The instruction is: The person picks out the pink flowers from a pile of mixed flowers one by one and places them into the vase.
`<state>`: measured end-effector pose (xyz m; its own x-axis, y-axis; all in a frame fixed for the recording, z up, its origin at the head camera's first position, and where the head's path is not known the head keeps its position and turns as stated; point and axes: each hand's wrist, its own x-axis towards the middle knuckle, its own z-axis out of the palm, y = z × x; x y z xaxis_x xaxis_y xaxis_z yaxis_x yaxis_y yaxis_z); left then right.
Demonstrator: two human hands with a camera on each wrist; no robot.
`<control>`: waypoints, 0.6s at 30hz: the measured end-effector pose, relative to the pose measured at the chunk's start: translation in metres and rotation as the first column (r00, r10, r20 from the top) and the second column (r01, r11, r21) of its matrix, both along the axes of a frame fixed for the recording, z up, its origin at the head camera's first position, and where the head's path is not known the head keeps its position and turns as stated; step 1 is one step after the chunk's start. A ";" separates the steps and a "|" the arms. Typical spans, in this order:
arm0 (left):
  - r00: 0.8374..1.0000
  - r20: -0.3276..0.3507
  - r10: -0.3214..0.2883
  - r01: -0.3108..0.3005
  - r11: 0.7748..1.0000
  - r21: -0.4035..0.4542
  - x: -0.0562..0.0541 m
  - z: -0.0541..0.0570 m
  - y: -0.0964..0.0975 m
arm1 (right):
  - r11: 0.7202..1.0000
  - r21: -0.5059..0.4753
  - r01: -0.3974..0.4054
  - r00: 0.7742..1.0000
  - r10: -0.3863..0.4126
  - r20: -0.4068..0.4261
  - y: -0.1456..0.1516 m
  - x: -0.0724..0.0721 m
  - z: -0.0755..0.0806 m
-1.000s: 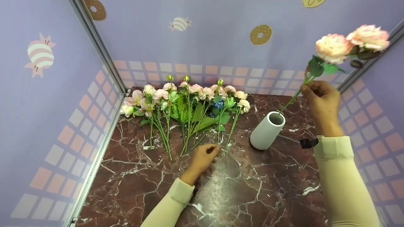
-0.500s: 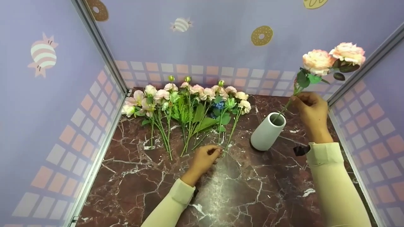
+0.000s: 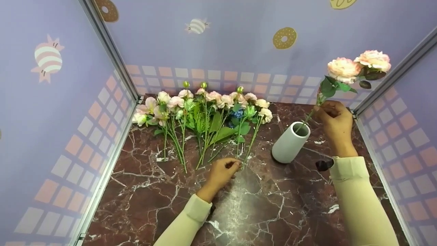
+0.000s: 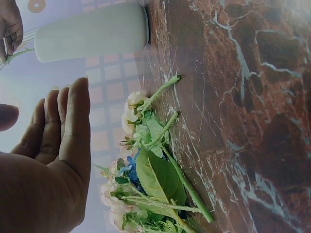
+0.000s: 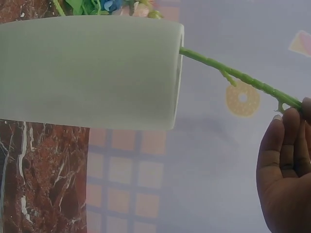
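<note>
Your right hand (image 3: 336,126) pinches the stem (image 5: 243,77) of a two-headed pink flower (image 3: 344,70), whose foot sits inside the mouth of the white vase (image 3: 290,145). A second ago the blooms rode higher and farther to the right, with the stem showing only about the rim; now they are lower, and the stem runs visibly down past it. That suggests the insertion is under way, though the flower probably still depends on your hold, with a good length of stem between rim and grip. Your left hand (image 3: 220,174) keeps to its place near the cut ends of the laid-out flowers (image 3: 213,96), holding nothing, its fingers long and loosely bent with the thumb apart. The vase stands upright on the marbled tabletop (image 3: 157,201), to the right of those flowers, and has not shifted. Inside it you have this slanting stem, leaning against the edge of the opening; how far down its end reaches is hidden by the opaque wall. The laid-out flowers lie side by side in front of the patterned back wall (image 3: 235,44), heads toward it, a blue bloom (image 3: 238,113) among the pale ones.
</note>
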<state>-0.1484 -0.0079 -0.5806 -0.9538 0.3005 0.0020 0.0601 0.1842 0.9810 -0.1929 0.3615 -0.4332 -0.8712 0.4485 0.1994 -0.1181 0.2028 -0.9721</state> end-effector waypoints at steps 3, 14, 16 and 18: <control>1.000 -0.001 -0.001 0.001 1.000 0.001 0.000 -0.002 0.000 | 0.999 -0.042 0.001 1.000 -0.001 -0.002 0.001 -0.002 -0.004; 1.000 -0.008 0.003 -0.003 1.000 0.011 0.001 -0.003 0.000 | 0.999 0.031 0.032 0.999 -0.032 -0.006 -0.002 -0.003 -0.014; 1.000 -0.004 0.005 -0.005 1.000 0.006 0.001 -0.003 0.000 | 0.998 0.053 0.035 0.999 -0.035 0.004 -0.002 -0.003 -0.017; 1.000 -0.001 0.007 -0.007 1.000 0.001 0.001 -0.004 -0.001 | 0.997 0.070 0.039 0.999 -0.039 0.009 -0.002 -0.003 -0.019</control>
